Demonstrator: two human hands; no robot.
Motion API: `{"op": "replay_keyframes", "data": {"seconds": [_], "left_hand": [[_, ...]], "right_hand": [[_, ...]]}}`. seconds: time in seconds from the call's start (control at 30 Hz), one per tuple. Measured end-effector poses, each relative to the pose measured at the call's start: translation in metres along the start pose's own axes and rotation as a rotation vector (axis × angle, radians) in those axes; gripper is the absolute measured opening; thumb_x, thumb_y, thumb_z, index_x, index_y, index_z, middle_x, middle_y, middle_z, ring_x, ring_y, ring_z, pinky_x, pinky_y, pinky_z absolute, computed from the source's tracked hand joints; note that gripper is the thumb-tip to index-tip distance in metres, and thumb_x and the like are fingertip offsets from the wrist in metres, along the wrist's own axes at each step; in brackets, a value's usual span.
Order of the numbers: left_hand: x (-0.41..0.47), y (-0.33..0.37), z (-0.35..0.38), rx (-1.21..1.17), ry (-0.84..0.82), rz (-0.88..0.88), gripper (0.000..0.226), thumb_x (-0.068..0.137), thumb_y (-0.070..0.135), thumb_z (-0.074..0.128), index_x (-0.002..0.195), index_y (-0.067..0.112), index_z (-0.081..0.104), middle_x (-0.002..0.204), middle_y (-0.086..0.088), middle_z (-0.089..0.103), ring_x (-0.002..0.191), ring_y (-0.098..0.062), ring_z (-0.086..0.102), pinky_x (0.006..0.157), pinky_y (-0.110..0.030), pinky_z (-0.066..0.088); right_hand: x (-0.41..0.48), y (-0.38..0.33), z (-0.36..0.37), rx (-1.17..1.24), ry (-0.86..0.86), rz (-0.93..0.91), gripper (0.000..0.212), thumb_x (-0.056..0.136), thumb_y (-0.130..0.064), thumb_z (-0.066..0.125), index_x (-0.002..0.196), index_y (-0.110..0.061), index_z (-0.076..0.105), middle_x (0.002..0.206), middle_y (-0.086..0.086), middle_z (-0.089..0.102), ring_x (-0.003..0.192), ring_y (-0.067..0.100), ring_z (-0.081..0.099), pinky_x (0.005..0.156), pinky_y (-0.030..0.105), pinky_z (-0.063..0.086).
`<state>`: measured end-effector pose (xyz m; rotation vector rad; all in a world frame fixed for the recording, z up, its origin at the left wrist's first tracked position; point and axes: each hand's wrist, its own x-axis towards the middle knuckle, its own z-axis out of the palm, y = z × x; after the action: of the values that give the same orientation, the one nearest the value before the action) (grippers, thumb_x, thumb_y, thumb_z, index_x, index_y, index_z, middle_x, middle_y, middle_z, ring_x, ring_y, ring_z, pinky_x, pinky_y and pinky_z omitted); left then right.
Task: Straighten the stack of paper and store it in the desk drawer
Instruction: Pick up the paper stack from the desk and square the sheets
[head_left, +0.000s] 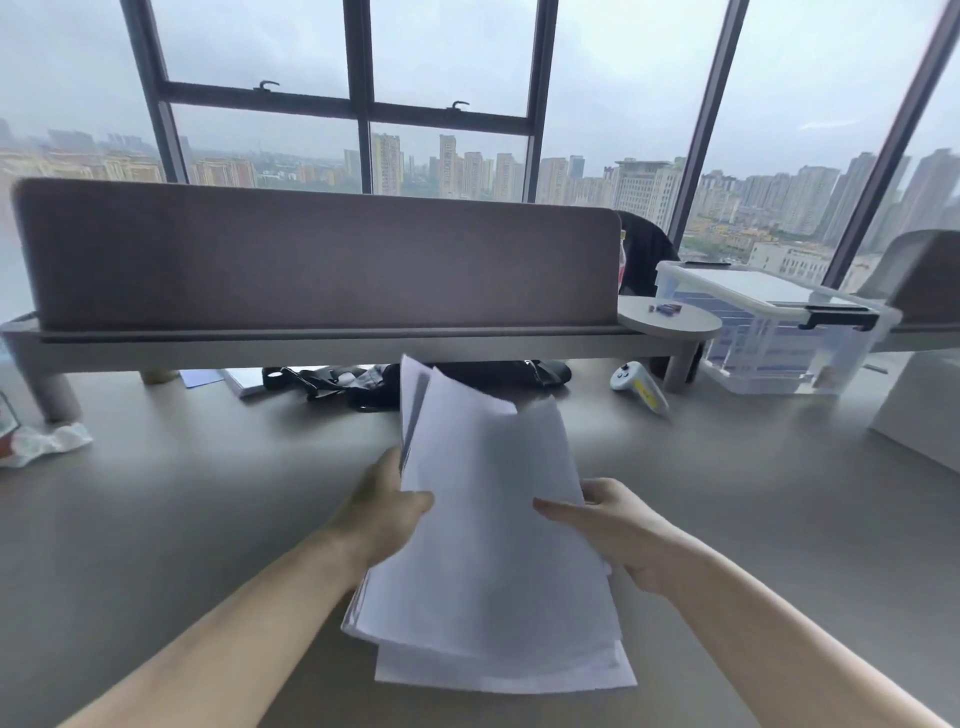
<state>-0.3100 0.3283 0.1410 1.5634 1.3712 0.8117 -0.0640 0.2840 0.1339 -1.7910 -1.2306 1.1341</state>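
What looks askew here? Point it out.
The white paper stack held between the left hand and right hand is fanned: sheets stick out unevenly at top and bottom, one top corner curling.

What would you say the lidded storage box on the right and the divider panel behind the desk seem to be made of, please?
The storage box looks like clear, glossy plastic: its contents show through the walls, and a black latch clips on the whitish lid. The divider panel seems covered in matte grey-brown fabric or felt, with no reflections and soft rounded corners, though blur hides any weave.
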Motion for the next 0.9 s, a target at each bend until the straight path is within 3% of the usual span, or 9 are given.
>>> {"op": "replay_keyframes", "data": {"seconds": [0.07, 0.17, 0.23, 0.3, 0.37, 0.47, 0.63, 0.83, 0.9], "left_hand": [[-0.010, 0.006, -0.011, -0.124, 0.054, 0.135, 0.036, 0.094, -0.003, 0.057, 0.115, 0.025, 0.064, 0.106, 0.010, 0.078, 0.103, -0.016, 0.073, 0.079, -0.025, 0.057], [-0.027, 0.021, -0.036, -0.220, 0.130, 0.304, 0.049, 0.097, -0.007, 0.054, 0.118, 0.037, 0.062, 0.113, 0.020, 0.077, 0.104, 0.001, 0.072, 0.081, -0.014, 0.055], [-0.035, 0.032, -0.049, -0.228, 0.166, 0.403, 0.050, 0.098, -0.007, 0.053, 0.122, 0.037, 0.060, 0.117, 0.020, 0.076, 0.108, 0.002, 0.071, 0.086, -0.017, 0.056], [-0.043, 0.041, -0.061, -0.236, 0.203, 0.485, 0.051, 0.099, -0.007, 0.052, 0.124, 0.037, 0.059, 0.119, 0.015, 0.075, 0.110, -0.004, 0.072, 0.090, -0.026, 0.057], [-0.050, 0.049, -0.072, -0.201, 0.244, 0.574, 0.053, 0.099, -0.008, 0.052, 0.123, 0.038, 0.059, 0.121, 0.014, 0.075, 0.113, -0.007, 0.071, 0.093, -0.029, 0.055], [-0.057, 0.060, -0.088, -0.128, 0.248, 0.680, 0.053, 0.098, -0.011, 0.052, 0.126, 0.034, 0.058, 0.120, 0.014, 0.074, 0.113, -0.006, 0.069, 0.093, -0.021, 0.053], [-0.059, 0.069, -0.109, -0.038, 0.169, 0.761, 0.054, 0.099, -0.010, 0.051, 0.127, 0.036, 0.057, 0.114, 0.007, 0.075, 0.104, -0.011, 0.073, 0.083, -0.020, 0.057], [-0.049, 0.047, -0.112, 0.008, 0.286, 0.754, 0.050, 0.100, -0.007, 0.052, 0.136, 0.028, 0.049, 0.129, 0.021, 0.066, 0.126, 0.001, 0.059, 0.098, -0.009, 0.043], [-0.046, 0.036, -0.109, -0.023, 0.362, 0.722, 0.050, 0.101, -0.004, 0.051, 0.136, 0.030, 0.046, 0.129, 0.030, 0.063, 0.127, 0.005, 0.057, 0.099, -0.006, 0.042]], "right_hand": [[-0.002, -0.008, 0.004, 0.253, 0.069, -0.059, 0.044, 0.084, -0.031, 0.083, 0.119, -0.007, 0.069, 0.102, 0.011, 0.083, 0.080, 0.027, 0.081, 0.071, 0.043, 0.065], [-0.002, -0.036, 0.003, 0.461, 0.096, -0.200, 0.055, 0.087, -0.028, 0.080, 0.130, -0.012, 0.050, 0.104, -0.002, 0.081, 0.073, 0.011, 0.078, 0.060, 0.029, 0.059], [0.000, -0.063, 0.002, 0.472, 0.100, -0.295, 0.072, 0.078, -0.035, 0.085, 0.135, -0.017, 0.045, 0.095, -0.006, 0.081, 0.077, 0.010, 0.078, 0.067, 0.028, 0.059], [0.003, -0.086, 0.003, 0.546, 0.066, -0.352, 0.092, 0.067, -0.039, 0.092, 0.142, -0.014, 0.045, 0.108, 0.004, 0.081, 0.093, 0.021, 0.081, 0.083, 0.039, 0.064], [0.003, -0.106, 0.007, 0.633, -0.067, -0.348, 0.080, 0.074, -0.038, 0.087, 0.143, -0.013, 0.055, 0.122, 0.010, 0.079, 0.108, 0.027, 0.078, 0.091, 0.044, 0.062], [0.000, -0.117, 0.016, 0.713, -0.257, -0.323, 0.064, 0.082, -0.042, 0.071, 0.139, -0.016, 0.064, 0.124, 0.006, 0.079, 0.109, 0.021, 0.078, 0.086, 0.036, 0.063], [0.004, -0.098, 0.042, 0.886, -0.449, -0.300, 0.076, 0.067, -0.056, 0.082, 0.131, -0.017, 0.072, 0.136, 0.011, 0.073, 0.118, 0.025, 0.074, 0.103, 0.049, 0.049], [0.003, -0.118, 0.058, 0.682, -0.010, -0.463, 0.052, 0.073, -0.043, 0.086, 0.112, -0.010, 0.079, 0.109, 0.010, 0.083, 0.101, 0.027, 0.080, 0.093, 0.041, 0.060], [0.000, -0.126, 0.062, 0.620, 0.106, -0.545, 0.031, 0.080, -0.033, 0.087, 0.099, -0.010, 0.081, 0.095, 0.007, 0.085, 0.088, 0.025, 0.082, 0.084, 0.040, 0.065]]}}
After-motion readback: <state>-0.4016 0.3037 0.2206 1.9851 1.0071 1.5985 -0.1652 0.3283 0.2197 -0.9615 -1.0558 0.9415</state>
